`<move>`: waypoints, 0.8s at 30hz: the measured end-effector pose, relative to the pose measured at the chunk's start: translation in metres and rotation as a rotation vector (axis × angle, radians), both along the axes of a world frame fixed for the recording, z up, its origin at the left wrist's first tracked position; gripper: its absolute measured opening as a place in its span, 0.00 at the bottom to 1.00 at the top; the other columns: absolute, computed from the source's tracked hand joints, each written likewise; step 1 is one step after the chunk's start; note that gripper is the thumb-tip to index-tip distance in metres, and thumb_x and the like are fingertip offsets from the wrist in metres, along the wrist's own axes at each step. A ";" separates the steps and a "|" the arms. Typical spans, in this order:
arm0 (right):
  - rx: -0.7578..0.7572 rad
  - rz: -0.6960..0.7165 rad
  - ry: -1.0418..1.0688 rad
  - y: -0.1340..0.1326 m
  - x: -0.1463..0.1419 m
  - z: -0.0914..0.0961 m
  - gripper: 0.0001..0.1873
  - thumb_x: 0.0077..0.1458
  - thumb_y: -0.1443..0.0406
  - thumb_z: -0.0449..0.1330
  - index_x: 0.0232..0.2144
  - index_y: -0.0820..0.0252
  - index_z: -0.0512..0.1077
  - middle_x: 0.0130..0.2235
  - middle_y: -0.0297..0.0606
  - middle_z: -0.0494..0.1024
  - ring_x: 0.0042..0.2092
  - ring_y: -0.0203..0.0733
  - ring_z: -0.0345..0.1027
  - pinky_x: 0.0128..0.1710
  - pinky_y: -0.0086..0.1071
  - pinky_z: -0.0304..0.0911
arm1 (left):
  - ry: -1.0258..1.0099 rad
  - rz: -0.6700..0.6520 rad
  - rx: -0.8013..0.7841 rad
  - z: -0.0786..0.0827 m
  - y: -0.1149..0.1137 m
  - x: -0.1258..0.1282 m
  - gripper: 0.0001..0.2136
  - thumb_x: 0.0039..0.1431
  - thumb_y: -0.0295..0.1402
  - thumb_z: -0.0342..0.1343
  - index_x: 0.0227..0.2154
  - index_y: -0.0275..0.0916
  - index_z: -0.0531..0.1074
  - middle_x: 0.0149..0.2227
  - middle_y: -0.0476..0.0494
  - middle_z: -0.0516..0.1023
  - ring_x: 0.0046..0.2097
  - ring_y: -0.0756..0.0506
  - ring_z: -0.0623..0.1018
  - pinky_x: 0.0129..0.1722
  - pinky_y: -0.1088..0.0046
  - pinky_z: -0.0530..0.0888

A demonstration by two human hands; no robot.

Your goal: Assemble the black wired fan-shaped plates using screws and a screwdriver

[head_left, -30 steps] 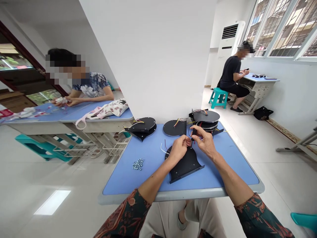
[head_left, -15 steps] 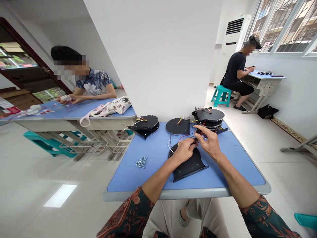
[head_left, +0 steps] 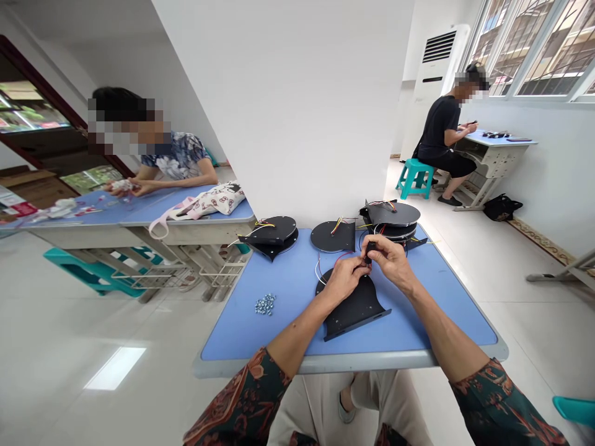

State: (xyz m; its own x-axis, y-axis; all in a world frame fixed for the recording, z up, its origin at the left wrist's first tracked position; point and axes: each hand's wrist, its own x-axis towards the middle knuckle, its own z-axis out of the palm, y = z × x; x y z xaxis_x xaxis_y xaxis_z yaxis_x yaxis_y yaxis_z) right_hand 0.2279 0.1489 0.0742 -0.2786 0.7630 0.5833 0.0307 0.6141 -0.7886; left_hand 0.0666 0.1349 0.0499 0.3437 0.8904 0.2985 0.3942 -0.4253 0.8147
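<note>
My right hand (head_left: 391,263) is closed around the black handle of a screwdriver (head_left: 370,248), held roughly upright over the far edge of a black metal plate (head_left: 356,306). The fingers of my left hand (head_left: 344,277) pinch together just below the handle; whatever lies between them is hidden. The plate is flat on the blue table, its rounded end away from me and its folded straight edge towards me. Thin red and white wires (head_left: 318,270) stick out beside my left hand. Small silvery screws (head_left: 264,305) lie in a pile to the left.
Further black plates with wires stand along the table's back: a pair (head_left: 274,234) at left, a single one (head_left: 333,236) in the middle, a stack (head_left: 394,217) at right. A white pillar (head_left: 297,111) rises behind. Two people sit at other tables, left and far right.
My right hand has tipped inward and its fingers have curled around the screwdriver handle, which now shows more upright. My left hand stays almost in place.
</note>
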 end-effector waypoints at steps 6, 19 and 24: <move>-0.061 0.054 -0.004 -0.001 0.002 -0.001 0.20 0.62 0.50 0.61 0.47 0.58 0.74 0.36 0.39 0.79 0.34 0.40 0.71 0.35 0.33 0.69 | 0.019 0.016 -0.012 0.000 0.001 -0.001 0.06 0.61 0.26 0.57 0.29 0.37 0.78 0.33 0.45 0.82 0.38 0.44 0.80 0.44 0.69 0.73; -0.008 -0.166 -0.067 -0.010 -0.004 0.001 0.15 0.60 0.63 0.59 0.47 0.57 0.79 0.36 0.37 0.81 0.35 0.41 0.72 0.39 0.35 0.70 | 0.004 0.012 0.005 -0.001 0.001 0.001 0.08 0.61 0.24 0.56 0.29 0.38 0.78 0.33 0.46 0.82 0.39 0.45 0.80 0.45 0.70 0.73; 0.011 -0.138 -0.085 -0.013 -0.004 0.003 0.15 0.61 0.64 0.59 0.49 0.56 0.78 0.38 0.37 0.82 0.36 0.40 0.73 0.40 0.34 0.70 | 0.007 0.014 -0.009 -0.001 0.002 0.001 0.08 0.61 0.25 0.56 0.28 0.37 0.77 0.32 0.47 0.82 0.38 0.45 0.80 0.44 0.70 0.73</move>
